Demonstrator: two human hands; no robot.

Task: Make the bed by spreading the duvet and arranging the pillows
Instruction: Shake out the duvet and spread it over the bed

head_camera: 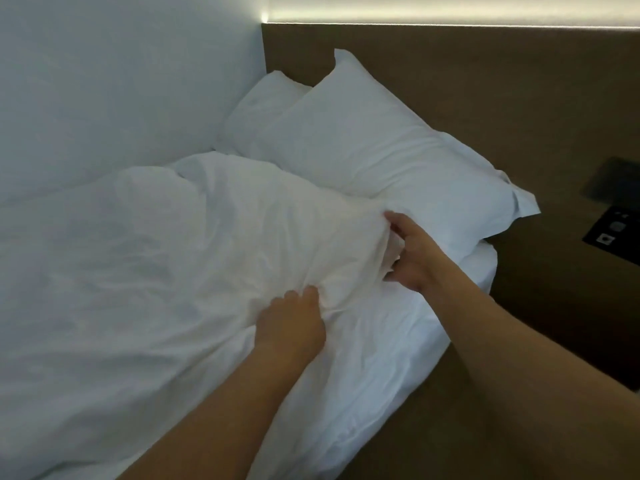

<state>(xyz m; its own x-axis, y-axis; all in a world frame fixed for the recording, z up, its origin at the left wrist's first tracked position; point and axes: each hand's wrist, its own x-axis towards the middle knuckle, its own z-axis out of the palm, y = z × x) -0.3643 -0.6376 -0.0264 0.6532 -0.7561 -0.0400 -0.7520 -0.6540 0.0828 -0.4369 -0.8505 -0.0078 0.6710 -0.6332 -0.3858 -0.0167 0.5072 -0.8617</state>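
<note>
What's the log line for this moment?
step: spreading duvet | left hand: grips duvet edge | right hand: grips duvet corner | pillows: two at headboard | duvet: wrinkled

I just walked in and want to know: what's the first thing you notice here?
Two bare hands catch the eye first: the right hand and the left hand both grip the bunched top edge of the white duvet, near the bed's right side. Behind them two white pillows lean against the brown headboard, the near pillow overlapping the far pillow in the corner. A glowing light strip runs above the headboard.
</note>
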